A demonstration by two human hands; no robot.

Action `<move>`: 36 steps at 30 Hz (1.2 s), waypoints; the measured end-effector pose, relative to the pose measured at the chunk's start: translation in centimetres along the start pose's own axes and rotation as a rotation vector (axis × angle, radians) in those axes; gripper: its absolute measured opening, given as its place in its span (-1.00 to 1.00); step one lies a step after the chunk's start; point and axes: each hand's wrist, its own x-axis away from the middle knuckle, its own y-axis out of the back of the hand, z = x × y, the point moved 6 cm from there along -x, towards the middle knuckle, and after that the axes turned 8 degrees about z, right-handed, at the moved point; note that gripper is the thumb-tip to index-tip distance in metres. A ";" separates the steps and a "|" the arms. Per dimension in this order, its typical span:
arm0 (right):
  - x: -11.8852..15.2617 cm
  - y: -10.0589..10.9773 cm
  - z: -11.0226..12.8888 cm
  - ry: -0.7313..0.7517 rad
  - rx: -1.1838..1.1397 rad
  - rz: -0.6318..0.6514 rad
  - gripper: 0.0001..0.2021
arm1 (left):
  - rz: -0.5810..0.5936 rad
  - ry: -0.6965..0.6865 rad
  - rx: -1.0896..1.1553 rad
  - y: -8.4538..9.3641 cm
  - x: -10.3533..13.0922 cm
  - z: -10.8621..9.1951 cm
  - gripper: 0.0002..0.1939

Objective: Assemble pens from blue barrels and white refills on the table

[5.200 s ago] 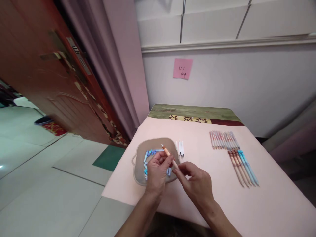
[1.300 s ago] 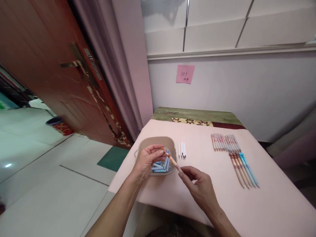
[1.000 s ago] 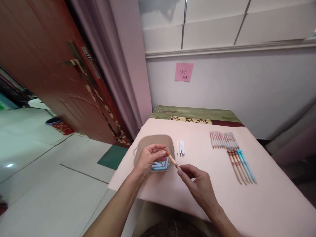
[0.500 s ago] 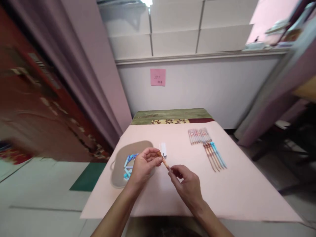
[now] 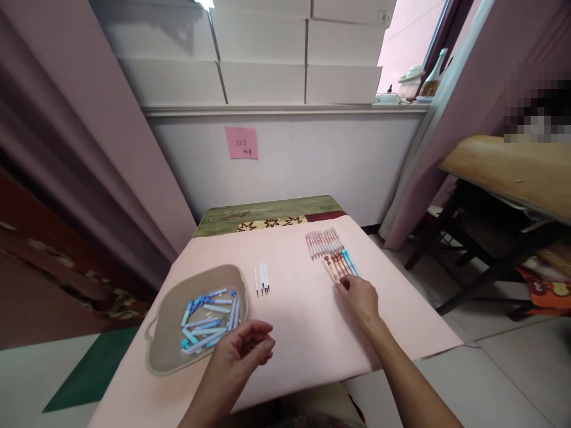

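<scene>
My right hand (image 5: 358, 299) pinches the lower end of a brown-topped pen (image 5: 331, 267), at the left side of a row of similar brown pens (image 5: 341, 265) on the table. Blue pens (image 5: 350, 261) lie along the right of that row. Just behind them is a group of clear pens (image 5: 325, 242) with dark tips. My left hand (image 5: 241, 353) hovers by the right front of a beige basket (image 5: 160, 333), fingers loosely curled and thumb apart, with nothing visible in it. Inside the basket lie several blue and pale pen parts (image 5: 207, 324).
Several white refills (image 5: 262, 279) with dark tips lie right of the basket on the pink table cover (image 5: 294, 345). A pink note (image 5: 241, 143) is stuck on the wall. To the right stands a wooden table (image 5: 513, 169), with a partly blurred-out person behind it.
The brown pen, held between both hands before, is now at the pen row in my right hand. My left hand has let go and moved back toward me. The view has turned right.
</scene>
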 end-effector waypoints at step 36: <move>0.0 -5.5 15.5 0.445 -0.008 0.357 -0.75 | -0.405 -0.246 -1.138 9.8 -1.5 -0.1 -0.80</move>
